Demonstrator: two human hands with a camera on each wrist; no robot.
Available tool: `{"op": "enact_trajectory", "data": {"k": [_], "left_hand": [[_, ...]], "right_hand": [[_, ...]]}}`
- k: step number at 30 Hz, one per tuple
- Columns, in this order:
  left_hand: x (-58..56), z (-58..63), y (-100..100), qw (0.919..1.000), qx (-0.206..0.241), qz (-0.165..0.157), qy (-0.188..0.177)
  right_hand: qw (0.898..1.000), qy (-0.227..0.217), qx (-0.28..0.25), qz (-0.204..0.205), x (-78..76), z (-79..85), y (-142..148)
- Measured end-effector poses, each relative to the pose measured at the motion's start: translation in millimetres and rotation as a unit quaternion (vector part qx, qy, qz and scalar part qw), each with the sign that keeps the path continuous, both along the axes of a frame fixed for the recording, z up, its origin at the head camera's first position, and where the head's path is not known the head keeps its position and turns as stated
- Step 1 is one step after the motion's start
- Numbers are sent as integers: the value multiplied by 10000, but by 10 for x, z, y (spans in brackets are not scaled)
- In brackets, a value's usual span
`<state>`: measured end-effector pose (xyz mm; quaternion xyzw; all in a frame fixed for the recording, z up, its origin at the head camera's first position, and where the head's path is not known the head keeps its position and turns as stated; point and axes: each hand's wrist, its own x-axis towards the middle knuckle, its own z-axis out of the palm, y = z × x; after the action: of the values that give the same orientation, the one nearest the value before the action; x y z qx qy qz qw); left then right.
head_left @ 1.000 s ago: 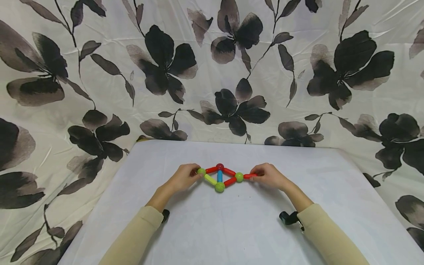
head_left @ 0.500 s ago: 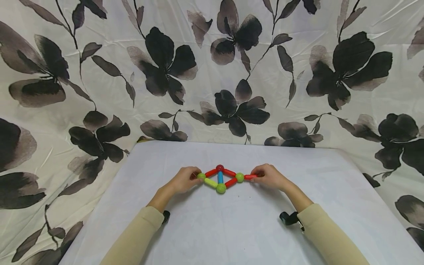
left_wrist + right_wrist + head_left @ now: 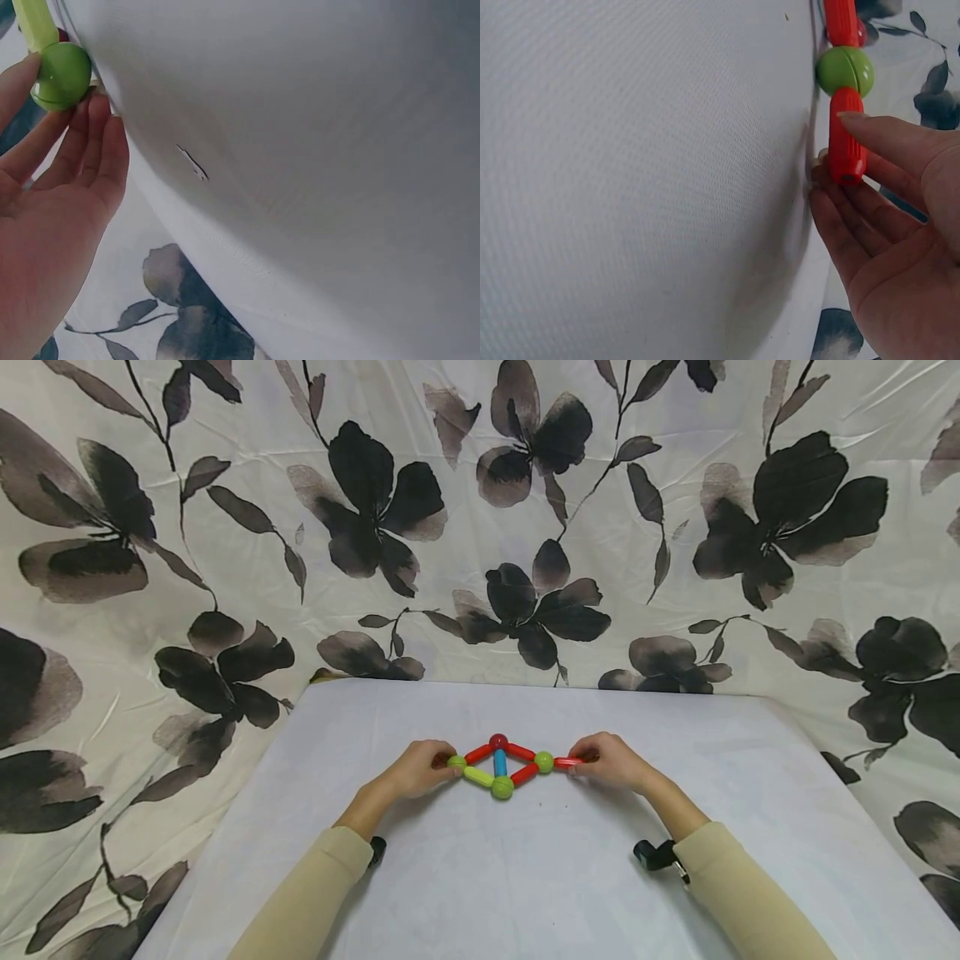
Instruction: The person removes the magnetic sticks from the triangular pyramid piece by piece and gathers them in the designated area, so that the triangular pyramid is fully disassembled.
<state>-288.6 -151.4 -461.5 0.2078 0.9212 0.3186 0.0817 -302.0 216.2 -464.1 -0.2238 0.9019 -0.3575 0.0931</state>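
Between the hands lies a joined figure of colored rods and balls, a diamond with a blue rod (image 3: 500, 763) across its middle. A red ball (image 3: 498, 742) forms the far corner and a green ball (image 3: 502, 787) the near one. My left hand (image 3: 414, 769) pinches the green ball (image 3: 63, 76) at the left corner between thumb and fingers. From the right-hand green ball (image 3: 845, 71) a red rod (image 3: 847, 139) sticks out, and my right hand (image 3: 611, 762) pinches it, thumb on top. A yellow-green rod (image 3: 477, 776) runs from the left ball to the near one.
A white-covered table (image 3: 480, 885) lies under the figure. Behind it hangs a floral cloth (image 3: 450, 527). Dark wrist cameras (image 3: 654, 854) sit at both cuffs. A small dark mark (image 3: 193, 163) shows on the white surface in the left wrist view.
The left corner of the figure has come down slightly toward the near side with my left hand. The near green ball has shifted a little right and nearer; my right hand has barely moved.
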Motion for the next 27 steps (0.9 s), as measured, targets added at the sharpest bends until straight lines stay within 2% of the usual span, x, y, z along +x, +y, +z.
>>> {"op": "enact_trajectory", "data": {"k": [11, 17, 27], "left_hand": [[-20, 3, 24, 10000, -72, 13, 6], [-20, 9, 39, 9998, -94, 124, -111], [-26, 2, 36, 9997, -62, 126, -187]], "right_hand": [[10000, -48, 35, 43, 15, 19, 3], [9999, -103, 98, 78, 18, 19, 2], [9995, -233, 168, 150, 41, 52, -6]]}}
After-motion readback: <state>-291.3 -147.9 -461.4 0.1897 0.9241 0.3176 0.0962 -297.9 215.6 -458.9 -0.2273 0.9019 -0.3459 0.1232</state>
